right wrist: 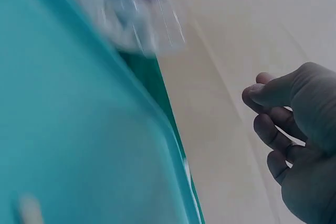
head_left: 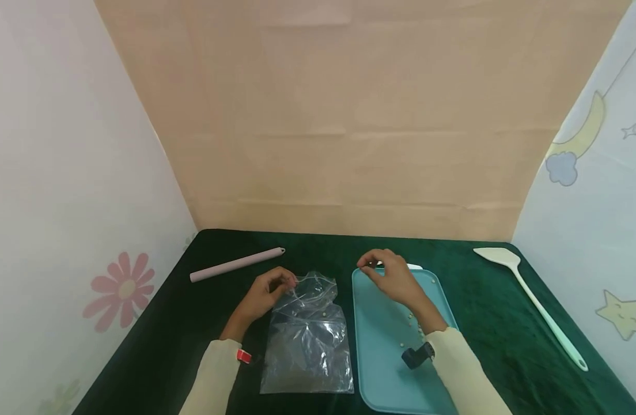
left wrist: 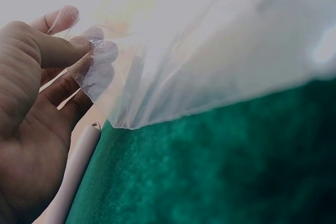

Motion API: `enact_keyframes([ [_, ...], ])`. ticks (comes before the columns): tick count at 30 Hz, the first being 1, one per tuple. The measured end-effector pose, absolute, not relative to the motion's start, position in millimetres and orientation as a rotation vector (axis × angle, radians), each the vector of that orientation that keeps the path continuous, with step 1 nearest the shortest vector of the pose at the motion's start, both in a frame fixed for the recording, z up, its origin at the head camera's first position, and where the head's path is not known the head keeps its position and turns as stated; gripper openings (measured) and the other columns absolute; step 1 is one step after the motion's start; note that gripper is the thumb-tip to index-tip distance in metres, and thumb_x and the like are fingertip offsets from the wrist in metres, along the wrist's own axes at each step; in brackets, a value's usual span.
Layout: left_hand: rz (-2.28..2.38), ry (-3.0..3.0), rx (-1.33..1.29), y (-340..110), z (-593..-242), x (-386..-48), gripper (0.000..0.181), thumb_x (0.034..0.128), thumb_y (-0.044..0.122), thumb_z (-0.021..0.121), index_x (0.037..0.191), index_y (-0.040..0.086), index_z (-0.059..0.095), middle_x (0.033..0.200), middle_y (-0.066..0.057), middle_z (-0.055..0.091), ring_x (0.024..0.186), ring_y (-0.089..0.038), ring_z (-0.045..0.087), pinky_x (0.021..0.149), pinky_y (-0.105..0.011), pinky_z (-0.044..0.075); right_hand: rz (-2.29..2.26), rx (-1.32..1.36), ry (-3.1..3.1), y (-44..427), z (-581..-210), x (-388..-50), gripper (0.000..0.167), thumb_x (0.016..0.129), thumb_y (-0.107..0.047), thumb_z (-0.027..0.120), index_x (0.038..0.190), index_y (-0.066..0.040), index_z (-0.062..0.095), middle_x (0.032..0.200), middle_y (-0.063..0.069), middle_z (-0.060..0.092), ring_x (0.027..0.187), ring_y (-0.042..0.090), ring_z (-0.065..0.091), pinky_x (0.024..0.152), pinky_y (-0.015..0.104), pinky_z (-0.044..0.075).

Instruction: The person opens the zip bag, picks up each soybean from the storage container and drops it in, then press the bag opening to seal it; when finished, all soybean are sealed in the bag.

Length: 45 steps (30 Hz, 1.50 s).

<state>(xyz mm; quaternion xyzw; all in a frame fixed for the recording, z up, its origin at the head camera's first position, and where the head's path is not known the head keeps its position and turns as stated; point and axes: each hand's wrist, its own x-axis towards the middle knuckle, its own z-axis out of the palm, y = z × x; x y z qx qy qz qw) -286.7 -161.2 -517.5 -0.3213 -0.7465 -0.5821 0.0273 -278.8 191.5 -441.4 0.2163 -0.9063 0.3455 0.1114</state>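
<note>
A clear zip bag (head_left: pixel 310 346) lies on the dark green cloth, its upper end lifted. The left hand (head_left: pixel 266 294) pinches the upper left edge of that bag between thumb and fingers; in the left wrist view the thin film (left wrist: pixel 210 66) stretches away from the fingertips. Over the far part of a light blue tray (head_left: pixel 372 369) hovers the right hand (head_left: pixel 393 279), thumb and index tips together and other fingers curled. Whether something tiny sits between those tips is hidden. Several small pale beads or beans (head_left: pixel 420 332) lie in the tray, partly behind the right forearm. One similar piece (head_left: pixel 324 314) shows at the bag.
Left of the bag, toward the back, lies a pale pink rod (head_left: pixel 237 265) with a hole at one end. A white spatula (head_left: pixel 551 323) with a pale green handle lies right of the tray. Something white (head_left: pixel 414 267) shows behind the tray's far edge.
</note>
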Motion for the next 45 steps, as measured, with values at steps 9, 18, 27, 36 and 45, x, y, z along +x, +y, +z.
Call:
enact_keyframes([
  [9, -1.780, -2.311, -0.994, -165, -517, -286, 0.011, 0.1002, 0.005, 0.059, 0.109, 0.006, 0.065, 0.114, -0.008, 0.066, 0.097, -0.026, 0.066, 0.085, -0.033, 0.053, 0.839, 0.396, -2.727, 285, -449, -287, 0.013, 0.097, -0.009, 0.067, 0.108, -0.015, 0.068, 0.102, 0.004, 0.067, 0.103, 0.030, 0.056, 0.090, 0.060, 0.040],
  [18, -1.790, -2.277, -1.044, -165, -518, -290, 0.011, 0.0997, 0.001, 0.058, 0.108, 0.005, 0.064, 0.113, -0.017, 0.065, 0.097, -0.028, 0.065, 0.084, -0.035, 0.054, 0.593, 0.344, -2.836, 323, -465, -294, 0.015, 0.091, -0.006, 0.069, 0.105, -0.009, 0.070, 0.098, 0.007, 0.070, 0.093, 0.031, 0.055, 0.078, 0.053, 0.028],
  [27, -1.795, -2.246, -1.074, -166, -520, -291, 0.012, 0.0997, -0.001, 0.057, 0.109, 0.003, 0.063, 0.113, -0.016, 0.065, 0.097, -0.029, 0.066, 0.084, -0.036, 0.055, 0.476, 0.390, -2.812, 328, -481, -295, 0.017, 0.086, -0.001, 0.074, 0.098, -0.011, 0.072, 0.089, 0.003, 0.069, 0.081, 0.024, 0.050, 0.074, 0.049, 0.029],
  [36, -1.783, -2.272, -1.044, -167, -518, -292, 0.012, 0.1001, 0.002, 0.058, 0.109, 0.006, 0.064, 0.114, -0.012, 0.066, 0.098, -0.028, 0.066, 0.085, -0.034, 0.054, 0.497, 0.371, -2.812, 324, -481, -296, 0.011, 0.089, -0.002, 0.071, 0.096, -0.010, 0.071, 0.085, 0.003, 0.067, 0.081, 0.026, 0.049, 0.077, 0.052, 0.029],
  [45, -1.786, -2.278, -1.048, -167, -514, -289, 0.012, 0.1001, 0.000, 0.057, 0.110, 0.002, 0.063, 0.114, -0.014, 0.065, 0.097, -0.028, 0.066, 0.085, -0.033, 0.054, 1.046, 0.191, -2.738, 301, -485, -294, 0.012, 0.095, -0.016, 0.069, 0.107, -0.015, 0.067, 0.102, 0.006, 0.068, 0.091, 0.026, 0.060, 0.071, 0.041, 0.047],
])
